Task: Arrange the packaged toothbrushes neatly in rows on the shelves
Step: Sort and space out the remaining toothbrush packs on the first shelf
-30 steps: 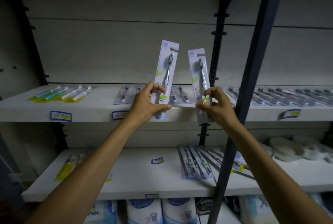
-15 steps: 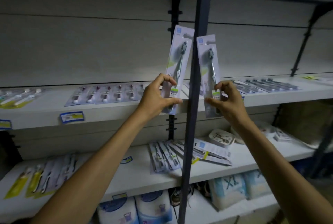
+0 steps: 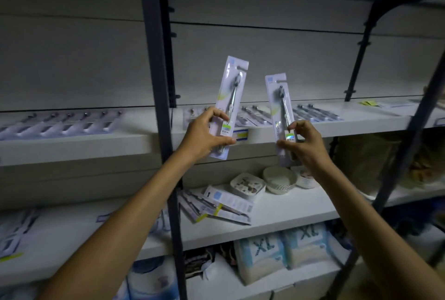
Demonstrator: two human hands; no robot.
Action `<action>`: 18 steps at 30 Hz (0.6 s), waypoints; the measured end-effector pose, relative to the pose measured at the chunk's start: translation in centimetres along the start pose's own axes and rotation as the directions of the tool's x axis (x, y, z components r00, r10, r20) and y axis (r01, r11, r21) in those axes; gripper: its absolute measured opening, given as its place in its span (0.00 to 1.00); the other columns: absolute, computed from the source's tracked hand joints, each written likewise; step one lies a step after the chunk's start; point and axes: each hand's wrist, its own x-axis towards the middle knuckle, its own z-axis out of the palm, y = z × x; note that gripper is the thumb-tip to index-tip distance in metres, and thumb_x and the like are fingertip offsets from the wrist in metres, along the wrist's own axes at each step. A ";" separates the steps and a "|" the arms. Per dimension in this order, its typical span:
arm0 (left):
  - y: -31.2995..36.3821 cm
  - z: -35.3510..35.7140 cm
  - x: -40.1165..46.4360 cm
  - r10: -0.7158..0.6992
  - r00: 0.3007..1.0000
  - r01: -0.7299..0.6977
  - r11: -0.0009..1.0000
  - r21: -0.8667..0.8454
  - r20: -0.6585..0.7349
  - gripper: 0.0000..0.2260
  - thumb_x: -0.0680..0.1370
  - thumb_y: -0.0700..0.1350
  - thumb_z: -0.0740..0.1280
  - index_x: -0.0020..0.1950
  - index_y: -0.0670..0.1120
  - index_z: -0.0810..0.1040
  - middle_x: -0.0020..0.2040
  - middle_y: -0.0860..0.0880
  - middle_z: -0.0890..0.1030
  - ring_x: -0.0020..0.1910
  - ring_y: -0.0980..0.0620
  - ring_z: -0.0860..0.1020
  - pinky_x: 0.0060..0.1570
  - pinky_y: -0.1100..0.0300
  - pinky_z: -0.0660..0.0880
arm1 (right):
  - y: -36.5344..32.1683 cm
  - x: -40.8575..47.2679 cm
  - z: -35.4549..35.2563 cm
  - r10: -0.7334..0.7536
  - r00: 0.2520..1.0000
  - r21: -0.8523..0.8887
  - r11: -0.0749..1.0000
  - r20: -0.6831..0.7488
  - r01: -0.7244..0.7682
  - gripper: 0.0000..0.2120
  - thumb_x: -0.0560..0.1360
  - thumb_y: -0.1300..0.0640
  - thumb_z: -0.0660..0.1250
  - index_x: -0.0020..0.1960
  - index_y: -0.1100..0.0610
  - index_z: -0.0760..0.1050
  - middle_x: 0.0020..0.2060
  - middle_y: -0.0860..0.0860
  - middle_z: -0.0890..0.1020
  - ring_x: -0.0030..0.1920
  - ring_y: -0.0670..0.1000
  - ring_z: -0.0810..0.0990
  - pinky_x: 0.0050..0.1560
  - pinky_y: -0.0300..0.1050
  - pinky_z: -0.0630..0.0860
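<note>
My left hand [image 3: 208, 134] grips a packaged toothbrush [image 3: 231, 93] by its lower part and holds it upright in front of the upper shelf [image 3: 260, 132]. My right hand [image 3: 304, 144] pinches a second packaged toothbrush [image 3: 279, 104] by its lower end, also upright and a little lower. Rows of packaged toothbrushes [image 3: 315, 113] lie flat on the upper shelf behind both hands. More of them lie in a row at the left [image 3: 67, 126]. A loose, fanned pile of packs [image 3: 216, 207] lies on the lower shelf [image 3: 289, 213].
A dark metal upright [image 3: 160, 106] stands just left of my left hand. Another upright [image 3: 407, 140] slants at the right. White bowls and a soap dish [image 3: 277, 180] sit on the lower shelf. Packs marked XL [image 3: 281, 251] sit on the bottom level.
The view has swung to the right, so the dark upright now lies left of both hands. Both hands still hold their packs upright, now a little further apart.
</note>
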 end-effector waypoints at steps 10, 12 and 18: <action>-1.1 7.4 6.7 -0.008 1.000 0.008 1.000 0.026 -0.009 0.21 0.64 0.43 0.81 0.51 0.48 0.74 0.54 0.53 0.77 0.55 0.56 0.74 0.45 0.78 0.68 | 4.0 6.1 -4.9 0.048 0.999 -0.015 0.999 0.014 -0.048 0.20 0.68 0.64 0.75 0.55 0.60 0.70 0.52 0.51 0.78 0.42 0.49 0.80 0.38 0.52 0.80; -1.8 8.1 8.1 -0.005 1.000 0.005 1.000 0.020 -0.022 0.21 0.65 0.43 0.80 0.51 0.47 0.74 0.54 0.53 0.77 0.55 0.58 0.74 0.45 0.80 0.67 | 4.6 8.1 -5.3 0.021 0.999 -0.063 0.998 0.032 -0.019 0.20 0.68 0.63 0.75 0.55 0.59 0.70 0.55 0.52 0.77 0.48 0.49 0.80 0.40 0.49 0.81; -3.0 10.1 12.2 -0.002 1.000 0.002 1.000 -0.017 -0.024 0.21 0.65 0.43 0.80 0.52 0.47 0.75 0.55 0.51 0.77 0.52 0.63 0.75 0.43 0.77 0.70 | 5.7 13.4 -6.3 -0.044 0.999 -0.067 0.997 0.025 0.046 0.19 0.68 0.63 0.75 0.55 0.58 0.70 0.55 0.53 0.76 0.52 0.48 0.77 0.35 0.33 0.76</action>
